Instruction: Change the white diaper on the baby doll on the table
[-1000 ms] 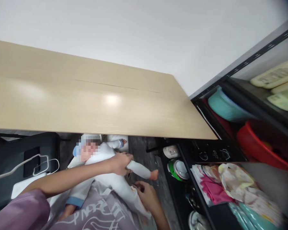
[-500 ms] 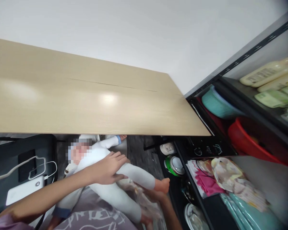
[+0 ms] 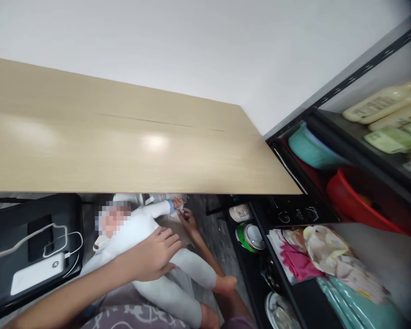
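A baby doll (image 3: 137,228) in a white suit lies across my lap, below the table's front edge, head to the left and bare feet to the right. My left hand (image 3: 154,258) rests on the doll's belly with its fingers stretched out over the white suit. My right hand (image 3: 188,222) reaches forward past the doll's legs to the doll's raised arm with the blue cuff (image 3: 171,206). Its fingers are curled close to the doll's small hand, pinching something I cannot make out.
A pale wooden table top (image 3: 123,151) fills the middle of the view. At the left, a black seat (image 3: 27,228) carries a white power bank (image 3: 37,274) and cable. On the right, a black shelf rack (image 3: 294,210) holds a teal basin (image 3: 311,148), a red basin (image 3: 356,196), bottles, bowls and folded cloths.
My right hand has left the doll's lower leg and moved forward to the doll's raised arm. My left hand has slid from the thigh to the belly. The doll's legs have sunk.
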A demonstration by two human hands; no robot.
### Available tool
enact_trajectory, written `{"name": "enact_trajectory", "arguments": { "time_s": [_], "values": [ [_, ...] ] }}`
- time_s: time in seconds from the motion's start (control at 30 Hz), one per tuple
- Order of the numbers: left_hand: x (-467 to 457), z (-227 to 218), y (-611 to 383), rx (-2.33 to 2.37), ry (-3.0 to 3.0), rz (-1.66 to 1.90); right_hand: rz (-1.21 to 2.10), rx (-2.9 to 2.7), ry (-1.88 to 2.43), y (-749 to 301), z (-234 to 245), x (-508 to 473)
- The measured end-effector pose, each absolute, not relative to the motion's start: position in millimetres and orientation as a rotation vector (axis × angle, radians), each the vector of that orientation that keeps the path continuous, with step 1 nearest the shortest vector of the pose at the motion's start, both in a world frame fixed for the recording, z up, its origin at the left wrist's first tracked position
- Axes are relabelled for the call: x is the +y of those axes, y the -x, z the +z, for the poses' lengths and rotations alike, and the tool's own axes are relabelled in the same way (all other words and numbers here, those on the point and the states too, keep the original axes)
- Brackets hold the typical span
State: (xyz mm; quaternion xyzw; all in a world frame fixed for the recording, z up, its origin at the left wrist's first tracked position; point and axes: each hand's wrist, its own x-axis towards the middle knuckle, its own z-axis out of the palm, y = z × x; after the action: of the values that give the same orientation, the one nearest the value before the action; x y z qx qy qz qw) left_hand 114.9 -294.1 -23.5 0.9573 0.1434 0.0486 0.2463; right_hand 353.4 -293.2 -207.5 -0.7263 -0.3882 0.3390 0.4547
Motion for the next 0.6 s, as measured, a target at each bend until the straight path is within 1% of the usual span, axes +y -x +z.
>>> {"name": "enact_trajectory", "arguments": {
  "time_s": [0.13, 0.2, 0.27, 0.33, 0.43, 0.53, 0.6],
  "values": [
    [-297, -21, -109, 0.397, -2.579, 0.183, 0.734, -0.93, 1.854, -361, -201, -319],
    [-297, -23, -107, 0.394, -2.559, 0.197, 0.595, -1.006, 1.872, -361, -187, -332],
    [-297, -27, -105, 0.389, -2.536, 0.212, 0.427, -1.213, 1.841, -356, -169, -336],
    [-296, -31, -106, 0.355, -2.512, 0.243, 0.34, -1.522, 1.742, -347, -149, -329],
    [-296, -32, -108, 0.227, -2.526, 0.322, 0.456, -1.936, 1.58, -329, -125, -300],
    [-301, -27, -102, 0.134, -2.576, 0.451, 0.675, -2.171, 1.557, -312, -109, -265],
    [-310, -27, -84, 0.179, -2.578, 0.547, 0.763, -2.279, 1.529, -302, -99, -250]
  ]
}}
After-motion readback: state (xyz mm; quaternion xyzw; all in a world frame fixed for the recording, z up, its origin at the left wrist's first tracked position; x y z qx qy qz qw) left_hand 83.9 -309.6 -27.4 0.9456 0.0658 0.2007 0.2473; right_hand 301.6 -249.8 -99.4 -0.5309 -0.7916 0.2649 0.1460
